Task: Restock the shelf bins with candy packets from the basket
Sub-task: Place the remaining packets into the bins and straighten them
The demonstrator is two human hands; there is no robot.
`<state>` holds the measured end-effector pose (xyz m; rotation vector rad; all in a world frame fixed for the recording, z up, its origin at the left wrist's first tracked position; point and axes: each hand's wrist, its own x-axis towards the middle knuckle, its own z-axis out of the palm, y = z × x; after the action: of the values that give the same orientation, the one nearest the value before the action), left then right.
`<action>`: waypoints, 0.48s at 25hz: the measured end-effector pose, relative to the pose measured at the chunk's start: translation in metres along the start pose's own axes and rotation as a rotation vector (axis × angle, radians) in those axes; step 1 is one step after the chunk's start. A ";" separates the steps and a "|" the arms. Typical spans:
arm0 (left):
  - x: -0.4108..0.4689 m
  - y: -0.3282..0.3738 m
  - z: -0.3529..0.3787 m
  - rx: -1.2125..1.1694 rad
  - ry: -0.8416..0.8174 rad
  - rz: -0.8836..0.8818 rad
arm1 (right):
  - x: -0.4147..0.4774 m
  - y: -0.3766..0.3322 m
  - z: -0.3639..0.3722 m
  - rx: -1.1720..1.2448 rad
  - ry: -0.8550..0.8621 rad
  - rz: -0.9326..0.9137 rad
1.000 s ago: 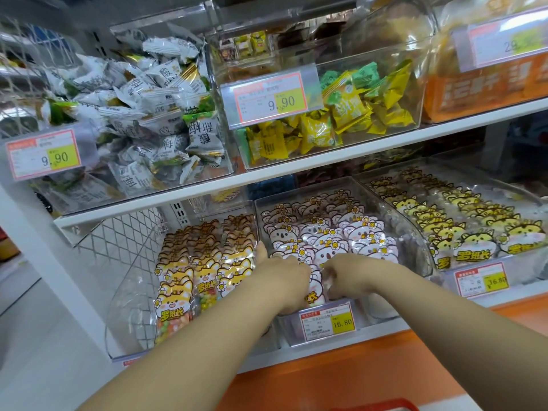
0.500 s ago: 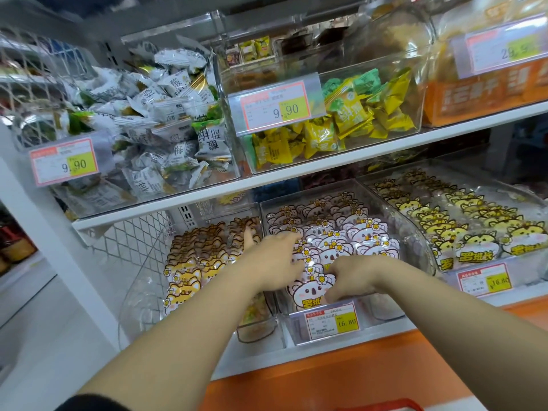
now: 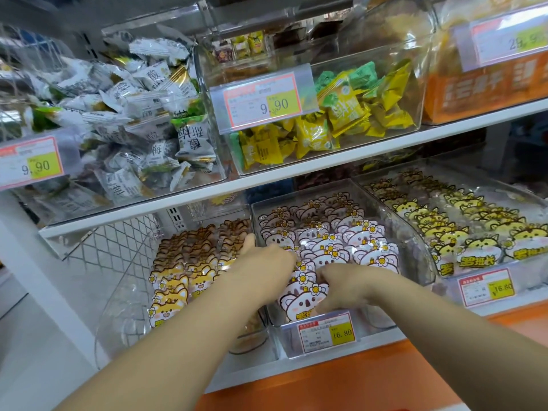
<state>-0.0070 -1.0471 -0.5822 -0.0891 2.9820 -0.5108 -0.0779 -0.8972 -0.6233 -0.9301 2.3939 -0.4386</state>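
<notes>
A clear middle bin (image 3: 391, 221) on the lower shelf holds rows of pink koala candy packets (image 3: 364, 256) standing on edge. Both my hands are inside it. My left hand (image 3: 267, 259) lies on the packets in the left rows, fingers reaching in, thumb raised along the bin's left wall. My right hand (image 3: 341, 284) is curled over the tops of the front packets, just behind the foremost koala packet (image 3: 299, 307). The basket is out of view.
Left of it stands a bin of orange fox packets (image 3: 178, 286), right of it a bin of yellow hamster packets (image 3: 474, 247). The upper shelf (image 3: 296, 170) carries bins of white packets (image 3: 133, 114) and yellow-green packets (image 3: 341, 114). A price tag (image 3: 326, 333) hangs in front.
My left hand has moved from the bin's front edge deeper onto the koala rows, uncovering the foremost packet. My right hand has stayed on the front packets.
</notes>
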 end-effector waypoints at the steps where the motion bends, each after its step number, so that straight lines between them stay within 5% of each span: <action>1: -0.001 0.000 0.000 -0.002 -0.007 0.002 | 0.001 0.000 0.001 0.001 0.014 -0.008; 7: 0.008 -0.010 0.000 -0.211 -0.184 -0.058 | 0.009 0.001 0.010 0.024 0.144 0.076; 12: 0.026 -0.023 -0.007 -0.168 0.024 -0.125 | -0.009 -0.010 -0.007 -0.075 0.028 0.061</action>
<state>-0.0330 -1.0684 -0.5704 -0.2874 3.0516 -0.2742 -0.0717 -0.8971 -0.6095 -0.8860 2.4714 -0.3433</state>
